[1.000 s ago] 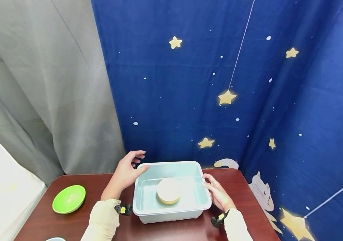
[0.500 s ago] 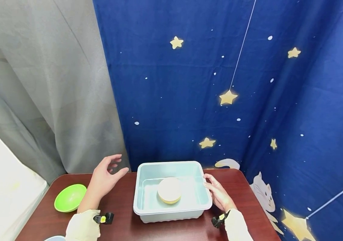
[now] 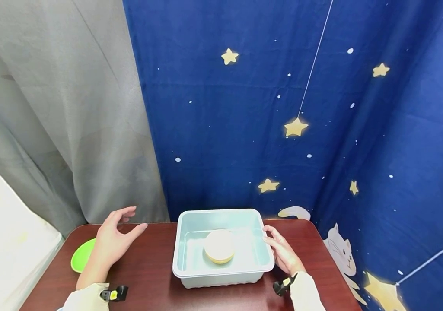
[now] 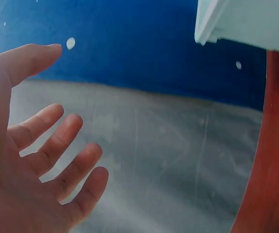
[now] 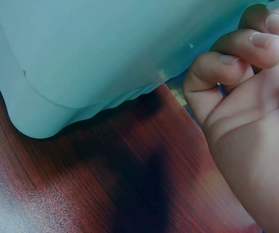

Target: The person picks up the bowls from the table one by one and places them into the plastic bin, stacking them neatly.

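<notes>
A light blue plastic bin (image 3: 223, 280) sits in the middle of the table. Inside it rests a round cream-white bowl (image 3: 219, 244) with a yellow lower edge. My right hand (image 3: 281, 250) holds the bin's right rim; the right wrist view shows its fingers (image 5: 249, 48) curled beside the bin wall (image 5: 81, 53). Off to the left, my left hand (image 3: 109, 244) is held in the air with thumb and fingers spread and nothing between them. It partly covers a green bowl (image 3: 82, 255) on the table. The left wrist view shows the loosely bent fingers (image 4: 66, 179) apart.
The dark red wooden table (image 3: 151, 268) reaches back to a grey curtain (image 3: 104, 129) and a blue star-patterned curtain (image 3: 225, 108). White cloth (image 3: 3, 242) hangs at the left edge. A sliver of something pale blue shows beside the left sleeve (image 3: 89, 298).
My left hand has moved left, from the bin's left rim to in front of the green bowl, which it now partly covers. The right hand and the bin have stayed put.
</notes>
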A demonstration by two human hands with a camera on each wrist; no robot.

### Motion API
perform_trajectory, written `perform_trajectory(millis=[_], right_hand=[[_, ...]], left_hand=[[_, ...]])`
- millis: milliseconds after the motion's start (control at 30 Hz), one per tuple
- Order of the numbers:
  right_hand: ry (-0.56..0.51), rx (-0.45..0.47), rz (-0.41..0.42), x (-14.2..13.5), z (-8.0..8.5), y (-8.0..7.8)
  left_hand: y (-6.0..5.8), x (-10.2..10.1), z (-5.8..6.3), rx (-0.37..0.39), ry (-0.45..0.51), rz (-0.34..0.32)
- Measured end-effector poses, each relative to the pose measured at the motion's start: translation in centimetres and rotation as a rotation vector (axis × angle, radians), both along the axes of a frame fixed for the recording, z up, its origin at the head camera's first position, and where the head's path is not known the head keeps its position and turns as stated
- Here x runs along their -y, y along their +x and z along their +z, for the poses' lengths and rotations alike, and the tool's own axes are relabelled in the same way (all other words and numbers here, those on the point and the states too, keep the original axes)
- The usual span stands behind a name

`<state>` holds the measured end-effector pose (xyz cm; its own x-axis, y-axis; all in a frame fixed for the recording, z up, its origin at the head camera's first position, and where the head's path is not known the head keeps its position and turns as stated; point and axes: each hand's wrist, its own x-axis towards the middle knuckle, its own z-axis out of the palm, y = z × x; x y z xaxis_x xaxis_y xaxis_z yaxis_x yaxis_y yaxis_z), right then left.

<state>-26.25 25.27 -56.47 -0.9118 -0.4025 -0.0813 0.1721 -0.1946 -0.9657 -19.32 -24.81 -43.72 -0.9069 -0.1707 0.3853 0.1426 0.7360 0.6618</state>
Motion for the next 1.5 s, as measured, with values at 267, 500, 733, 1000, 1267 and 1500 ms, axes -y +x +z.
perform_trajectory(millis=[267, 500, 733, 1000, 1267, 1500], right_hand=[[0.007, 0.000, 0.000, -0.1, -0.1, 0.2], [-0.004, 0.007, 0.011, -0.1, -0.4, -0.1], [-0.021, 0.007, 0.015, 0.1, -0.4, 0.0], [-0.054, -0.014, 0.027, 0.1, -0.5, -0.1], [-0.067, -0.021, 0.026, 0.0, -0.5, -0.1], [-0.066, -0.008, 0.008, 0.2, -0.6, 0.0]], left_hand=[[2.2, 2.3, -0.4, 0.047, -0.005, 0.108], [3.9, 4.9, -2.3, 0.053, 0.046, 0.185], [5.8, 7.3, -5.1, 0.036, 0.079, 0.280], [7.4, 9.6, -7.6, 0.071, 0.066, 0.360], [8.0, 11.6, -9.5, 0.359, 0.033, 0.355], [7.7, 13.3, -11.7, 0.582, -0.039, 0.345]])
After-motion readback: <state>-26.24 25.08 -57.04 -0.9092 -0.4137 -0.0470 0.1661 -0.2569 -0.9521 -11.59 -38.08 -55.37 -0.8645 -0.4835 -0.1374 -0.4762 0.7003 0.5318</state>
